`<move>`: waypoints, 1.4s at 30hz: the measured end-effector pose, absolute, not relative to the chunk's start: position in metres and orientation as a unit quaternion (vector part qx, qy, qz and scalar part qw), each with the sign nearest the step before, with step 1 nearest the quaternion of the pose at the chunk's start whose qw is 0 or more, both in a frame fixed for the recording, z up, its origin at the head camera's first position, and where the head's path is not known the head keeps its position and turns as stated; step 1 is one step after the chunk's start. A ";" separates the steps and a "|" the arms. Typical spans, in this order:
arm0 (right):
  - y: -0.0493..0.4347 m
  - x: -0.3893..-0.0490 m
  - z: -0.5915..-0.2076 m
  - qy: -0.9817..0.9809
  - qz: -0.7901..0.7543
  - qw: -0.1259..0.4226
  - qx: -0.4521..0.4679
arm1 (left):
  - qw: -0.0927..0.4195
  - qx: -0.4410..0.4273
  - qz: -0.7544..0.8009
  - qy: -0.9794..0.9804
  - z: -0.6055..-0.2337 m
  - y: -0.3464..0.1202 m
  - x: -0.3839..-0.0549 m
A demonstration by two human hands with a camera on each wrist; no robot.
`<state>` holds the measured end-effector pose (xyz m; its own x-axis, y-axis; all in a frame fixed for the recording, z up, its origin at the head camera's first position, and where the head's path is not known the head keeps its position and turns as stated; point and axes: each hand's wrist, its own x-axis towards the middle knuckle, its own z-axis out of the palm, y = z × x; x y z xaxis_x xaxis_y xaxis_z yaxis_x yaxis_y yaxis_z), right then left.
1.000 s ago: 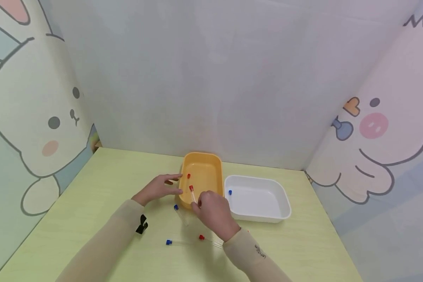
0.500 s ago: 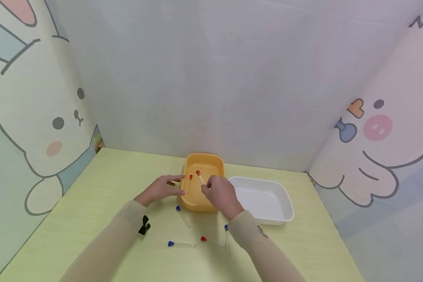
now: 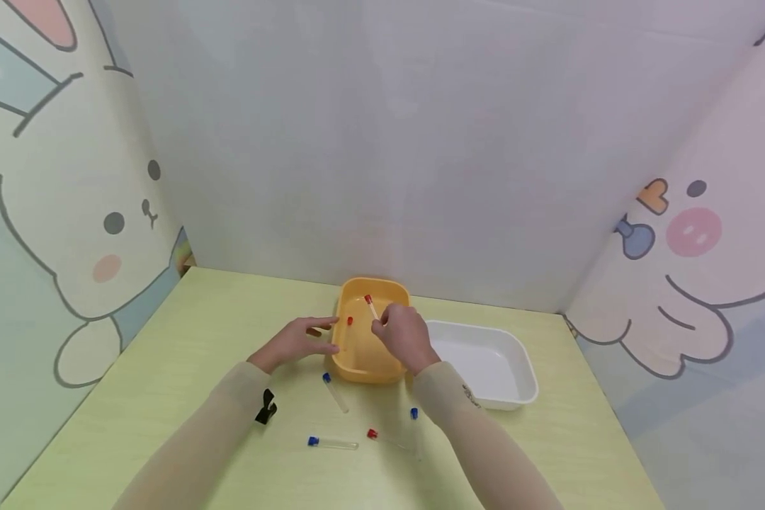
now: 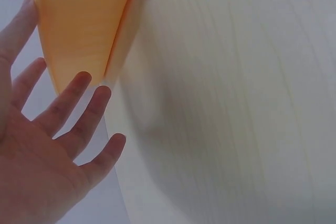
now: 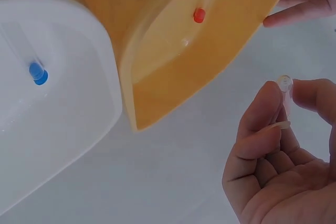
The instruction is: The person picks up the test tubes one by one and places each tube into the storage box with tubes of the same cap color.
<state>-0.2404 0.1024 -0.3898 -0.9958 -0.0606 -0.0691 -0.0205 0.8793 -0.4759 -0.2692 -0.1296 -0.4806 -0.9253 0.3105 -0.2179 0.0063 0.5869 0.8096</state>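
My right hand [image 3: 404, 336] pinches a clear test tube with a red cap [image 3: 368, 299] between thumb and fingers, over the yellow tray [image 3: 365, 360]. In the right wrist view the rounded end of that test tube [image 5: 285, 84] pokes out from the fingertips. Another red-capped test tube [image 5: 199, 15] lies inside the yellow tray. At the tray's left side is my left hand [image 3: 296, 341], its fingers spread and thumb and fingertips right at the rim. The left wrist view shows this left hand [image 4: 47, 145] with its palm toward the camera.
Right of the yellow tray stands a white tray [image 3: 484, 361], with a blue-capped test tube [image 5: 38, 73] in it. On the table in front lie blue-capped test tubes [image 3: 334, 444] and a red-capped one [image 3: 372, 433]. A curtain [image 3: 370, 142] hangs behind the table.
My right hand has carried the red-capped test tube farther back over the yellow tray. The left hand stays at the tray's rim. The head view has shifted slightly.
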 end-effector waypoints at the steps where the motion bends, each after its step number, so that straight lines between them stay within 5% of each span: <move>1: 0.102 -0.242 -0.391 0.969 -0.244 0.043 -0.020 | 0.171 0.091 0.445 0.874 -0.481 -0.130 -0.269; 22: 0.103 -0.263 -0.420 0.955 -0.293 0.024 -0.043 | 0.164 0.102 0.456 0.869 -0.480 -0.128 -0.269; 42: 0.107 -0.280 -0.438 0.938 -0.333 0.075 -0.051 | 0.170 0.094 0.458 0.868 -0.479 -0.129 -0.267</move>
